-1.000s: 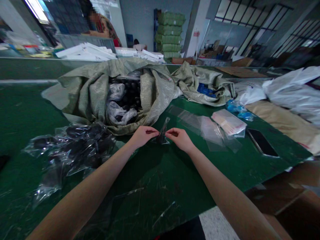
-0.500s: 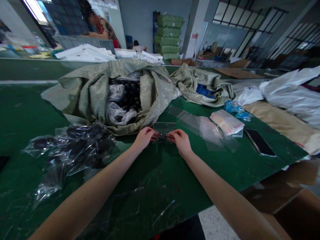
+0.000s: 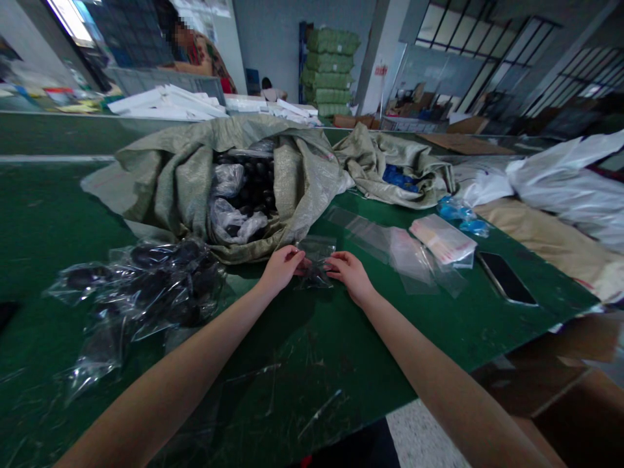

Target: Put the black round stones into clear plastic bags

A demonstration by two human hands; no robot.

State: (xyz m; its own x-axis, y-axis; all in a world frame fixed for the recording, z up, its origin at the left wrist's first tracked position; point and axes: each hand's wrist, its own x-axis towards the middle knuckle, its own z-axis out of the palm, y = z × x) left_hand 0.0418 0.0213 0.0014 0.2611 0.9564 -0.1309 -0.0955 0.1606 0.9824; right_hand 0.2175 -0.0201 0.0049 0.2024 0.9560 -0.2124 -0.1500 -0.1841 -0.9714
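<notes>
Between my two hands is a small clear plastic bag (image 3: 316, 268), its flat upper end pointing away from me. Something dark shows inside it, too small to name. My left hand (image 3: 284, 266) pinches the bag's left edge between thumb and fingers. On the opposite edge, my right hand (image 3: 348, 272) grips the plastic the same way. Just beyond lies an open woven sack (image 3: 180, 188) full of black rounded pieces (image 3: 254, 185), some in thin plastic. To the left, a pile of clear bags with black items (image 3: 151, 279) lies on the green table (image 3: 312, 377).
Flat clear bags (image 3: 414, 260) and a stack of them (image 3: 442, 237) lie to the right, beside a phone (image 3: 507, 278). A second sack (image 3: 370, 166) holds blue pieces. A cardboard box (image 3: 556, 383) stands below the right edge. Across the table is another person (image 3: 202, 55).
The bag between my hands has tilted and bunched, and its lower part now shows nearer to me. Both hands have shifted only slightly.
</notes>
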